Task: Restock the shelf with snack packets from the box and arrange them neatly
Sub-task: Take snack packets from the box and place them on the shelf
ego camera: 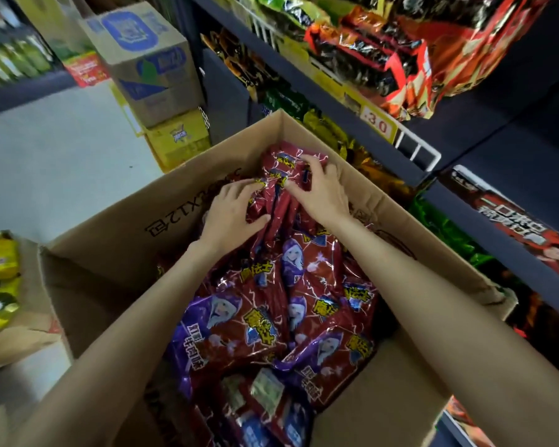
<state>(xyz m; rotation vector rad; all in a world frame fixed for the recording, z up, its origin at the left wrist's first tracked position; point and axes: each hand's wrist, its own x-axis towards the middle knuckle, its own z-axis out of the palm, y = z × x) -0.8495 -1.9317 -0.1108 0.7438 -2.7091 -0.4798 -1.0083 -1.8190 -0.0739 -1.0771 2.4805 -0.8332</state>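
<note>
Both my hands reach into the open box [117,250], at its far end. My left hand [236,214] has its fingers curled over a bunch of red packets [281,201], thumb pressed into the foil. My right hand [320,188] grips the top of the same bunch from the right, fingers bent round it. More red and purple packets [259,321] lie heaped loose in the box nearer me. On the right stands the shelf [346,101], filled with other snack bags.
</note>
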